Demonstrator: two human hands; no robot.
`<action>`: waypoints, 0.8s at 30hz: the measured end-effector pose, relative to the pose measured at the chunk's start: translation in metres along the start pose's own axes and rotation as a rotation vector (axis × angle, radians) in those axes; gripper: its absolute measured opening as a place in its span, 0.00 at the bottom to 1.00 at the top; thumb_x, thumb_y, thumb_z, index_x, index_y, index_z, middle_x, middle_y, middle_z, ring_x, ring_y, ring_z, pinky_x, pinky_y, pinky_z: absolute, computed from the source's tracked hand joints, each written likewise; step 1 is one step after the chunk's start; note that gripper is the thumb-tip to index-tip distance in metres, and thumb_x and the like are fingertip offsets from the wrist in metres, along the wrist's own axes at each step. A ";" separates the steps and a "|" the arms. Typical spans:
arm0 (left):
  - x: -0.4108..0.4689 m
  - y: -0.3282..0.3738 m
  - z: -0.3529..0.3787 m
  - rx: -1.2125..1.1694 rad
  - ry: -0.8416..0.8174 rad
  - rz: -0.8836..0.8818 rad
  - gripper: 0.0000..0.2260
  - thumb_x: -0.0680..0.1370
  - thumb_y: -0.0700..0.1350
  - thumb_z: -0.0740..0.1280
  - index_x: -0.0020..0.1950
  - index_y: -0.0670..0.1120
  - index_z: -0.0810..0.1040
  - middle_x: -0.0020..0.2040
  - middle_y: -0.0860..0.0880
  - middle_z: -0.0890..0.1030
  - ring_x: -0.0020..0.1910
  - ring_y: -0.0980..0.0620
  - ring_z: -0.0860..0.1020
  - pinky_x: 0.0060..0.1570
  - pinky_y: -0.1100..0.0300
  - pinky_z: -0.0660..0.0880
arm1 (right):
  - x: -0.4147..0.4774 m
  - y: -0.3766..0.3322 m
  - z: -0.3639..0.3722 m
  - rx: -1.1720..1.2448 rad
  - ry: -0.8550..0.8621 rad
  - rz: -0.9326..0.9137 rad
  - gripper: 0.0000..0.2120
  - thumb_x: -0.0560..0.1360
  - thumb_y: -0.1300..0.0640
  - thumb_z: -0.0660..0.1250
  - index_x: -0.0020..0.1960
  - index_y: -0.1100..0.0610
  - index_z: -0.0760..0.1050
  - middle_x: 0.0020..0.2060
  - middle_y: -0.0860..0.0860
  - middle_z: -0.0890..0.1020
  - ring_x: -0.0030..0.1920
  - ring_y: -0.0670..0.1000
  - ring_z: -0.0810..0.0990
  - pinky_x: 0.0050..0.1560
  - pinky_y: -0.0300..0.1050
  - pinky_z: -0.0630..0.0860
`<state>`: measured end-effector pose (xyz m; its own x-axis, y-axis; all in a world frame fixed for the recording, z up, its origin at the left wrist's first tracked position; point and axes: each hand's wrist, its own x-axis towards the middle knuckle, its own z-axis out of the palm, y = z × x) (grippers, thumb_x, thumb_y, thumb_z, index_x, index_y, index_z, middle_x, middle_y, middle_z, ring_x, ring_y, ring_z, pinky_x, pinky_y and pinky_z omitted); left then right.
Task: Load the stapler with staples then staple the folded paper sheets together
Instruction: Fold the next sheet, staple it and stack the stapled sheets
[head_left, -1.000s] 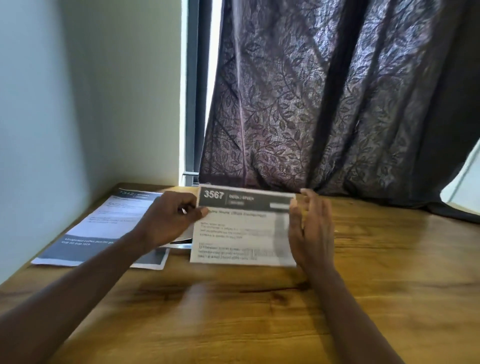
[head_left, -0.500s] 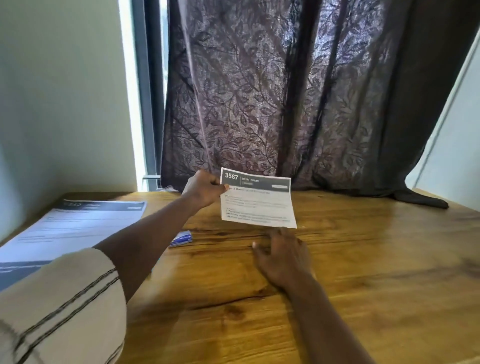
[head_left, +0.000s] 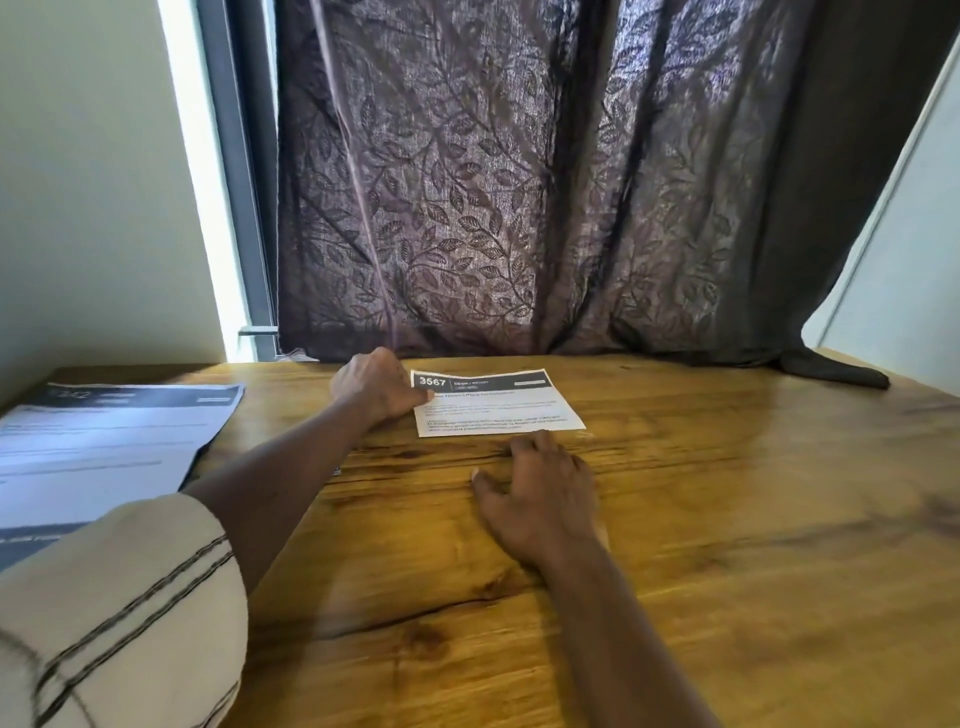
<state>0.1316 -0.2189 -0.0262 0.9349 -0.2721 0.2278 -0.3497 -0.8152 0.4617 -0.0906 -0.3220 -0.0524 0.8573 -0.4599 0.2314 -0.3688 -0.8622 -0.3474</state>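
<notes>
The folded paper sheets (head_left: 498, 405), white with a dark header reading 3567, lie flat near the far edge of the wooden table (head_left: 727, 519). My left hand (head_left: 376, 387) pinches their left edge. Just in front of the sheets, my right hand (head_left: 540, 493) rests palm down on the wood with fingers spread and nothing in it. The stapler is hidden; only a small dark bit shows beside my left forearm.
A larger unfolded printed sheet (head_left: 104, 447) lies at the table's left side. A dark patterned curtain (head_left: 519, 208) hangs behind the table, its hem draped on the far right corner. A wall stands at the left.
My left hand lowered the folded sheets from the air onto the table. My right hand let go of them and came down flat on the wood. The view shifted rightward.
</notes>
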 end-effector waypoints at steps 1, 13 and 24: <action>0.000 -0.001 -0.001 -0.011 -0.002 0.002 0.23 0.67 0.68 0.74 0.45 0.49 0.85 0.47 0.48 0.85 0.50 0.45 0.82 0.47 0.53 0.80 | 0.000 0.000 0.000 0.005 -0.002 0.000 0.25 0.78 0.37 0.58 0.68 0.51 0.71 0.67 0.49 0.71 0.69 0.53 0.70 0.73 0.55 0.62; -0.100 -0.062 -0.096 -0.215 0.000 0.383 0.14 0.77 0.63 0.69 0.52 0.54 0.82 0.47 0.59 0.83 0.48 0.60 0.81 0.49 0.55 0.79 | -0.006 -0.012 -0.004 0.070 0.020 -0.057 0.24 0.79 0.38 0.60 0.71 0.48 0.68 0.68 0.48 0.71 0.70 0.53 0.69 0.71 0.56 0.66; -0.135 -0.220 -0.160 -0.097 0.290 0.190 0.19 0.76 0.66 0.67 0.53 0.53 0.82 0.57 0.50 0.84 0.57 0.46 0.81 0.60 0.48 0.76 | -0.032 -0.099 0.014 0.211 0.052 -0.395 0.29 0.80 0.45 0.65 0.77 0.48 0.61 0.70 0.49 0.72 0.70 0.50 0.69 0.72 0.53 0.67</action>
<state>0.0727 0.0788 -0.0214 0.8017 -0.2460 0.5447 -0.5323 -0.7083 0.4637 -0.0767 -0.2193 -0.0384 0.8965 -0.1193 0.4268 0.0686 -0.9142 -0.3994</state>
